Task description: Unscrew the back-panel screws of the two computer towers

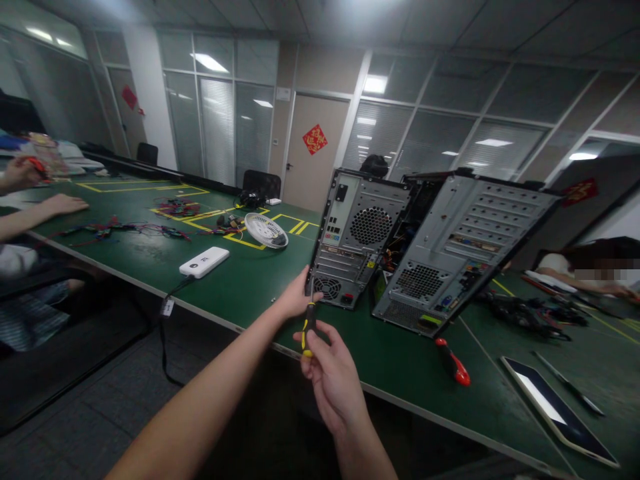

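Note:
A grey and black computer tower (345,257) stands on the green table with its back panel towards me. My left hand (295,297) is at its lower left edge, one finger over the back panel and the others along the side, partly hidden. My right hand (333,367) grips a yellow and black screwdriver (309,330) by its handle. The shaft points up to the tower's lower left corner; whether the tip sits on a screw I cannot make out. Beside it on the right stands a second computer tower (450,253), tilted in view.
A red and black tool handle (454,363), a tablet (560,410) and a pen-like stick (570,383) lie at right. On the left are a white power bank (205,262) with a cable, a white oval basket (267,230) and wired parts (113,229). Other people sit at both sides.

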The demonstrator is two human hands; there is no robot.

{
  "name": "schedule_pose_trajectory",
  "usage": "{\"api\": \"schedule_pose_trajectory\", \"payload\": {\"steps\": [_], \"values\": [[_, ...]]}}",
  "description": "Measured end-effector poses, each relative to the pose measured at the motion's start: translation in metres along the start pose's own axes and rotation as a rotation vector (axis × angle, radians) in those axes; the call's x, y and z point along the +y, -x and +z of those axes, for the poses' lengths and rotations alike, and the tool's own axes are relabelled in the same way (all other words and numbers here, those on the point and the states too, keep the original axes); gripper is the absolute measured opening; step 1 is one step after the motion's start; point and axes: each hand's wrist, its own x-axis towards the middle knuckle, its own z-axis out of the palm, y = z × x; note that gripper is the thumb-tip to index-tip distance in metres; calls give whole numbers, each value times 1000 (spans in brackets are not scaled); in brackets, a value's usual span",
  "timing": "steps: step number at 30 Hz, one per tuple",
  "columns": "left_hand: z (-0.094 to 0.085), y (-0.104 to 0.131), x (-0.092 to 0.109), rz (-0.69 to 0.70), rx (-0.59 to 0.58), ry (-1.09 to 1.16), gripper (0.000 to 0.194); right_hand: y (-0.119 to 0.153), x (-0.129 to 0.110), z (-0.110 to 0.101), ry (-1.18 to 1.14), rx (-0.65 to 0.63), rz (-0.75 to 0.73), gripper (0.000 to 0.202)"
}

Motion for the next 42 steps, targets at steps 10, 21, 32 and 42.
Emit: {"api": "schedule_pose_trajectory", "payload": {"steps": [10, 21, 32, 42], "values": [[1, -2, -10, -72, 44, -39, 67, 3, -1, 2, -6, -14, 21, 63], [2, -4, -13, -68, 64, 28, 66, 7, 1, 1, -23, -40, -3, 56], [0, -4, -15, -73, 56, 63, 65, 8, 1, 2, -66, -30, 14, 61], [-1, -3, -13, -68, 54, 31, 65, 6, 0, 3, -96, -6, 65, 60]]}}
